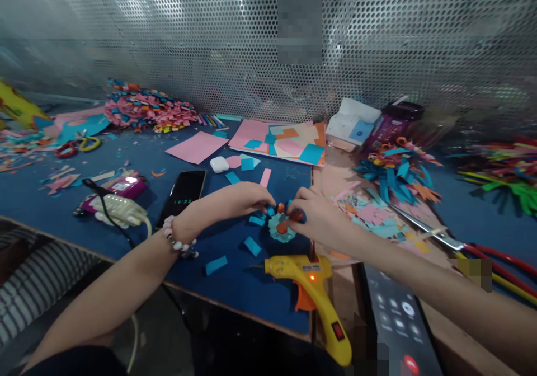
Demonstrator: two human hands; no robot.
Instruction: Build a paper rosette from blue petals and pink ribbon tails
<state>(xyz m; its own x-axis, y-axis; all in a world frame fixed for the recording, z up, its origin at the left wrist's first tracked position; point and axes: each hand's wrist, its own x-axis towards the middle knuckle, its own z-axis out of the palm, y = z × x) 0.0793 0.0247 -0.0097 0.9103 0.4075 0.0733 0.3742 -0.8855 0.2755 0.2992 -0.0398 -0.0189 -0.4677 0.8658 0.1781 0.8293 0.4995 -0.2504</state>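
Observation:
A small paper flower (282, 229), light teal with an orange middle, is between my two hands above the blue table. My right hand (319, 216) is closed, its thumb and fingers pinching the flower's right edge beside an orange piece. At the flower's upper left, the fingers of my left hand (254, 197) are curled together; what lies between the fingertips is hidden. Loose blue paper strips (252, 246) are scattered just left of the flower. Nearer to me lies a yellow hot glue gun (310, 275), its orange light on and its nozzle pointing left.
Scissors (444, 236) with red and yellow handles lie at right, above a phone (398, 320). Another phone (180, 197) and a purple glue gun-like device (113, 188) are at left. Paper sheets (199, 147), a white earbud case (218, 165) and paper bundles (146, 107) stand farther back.

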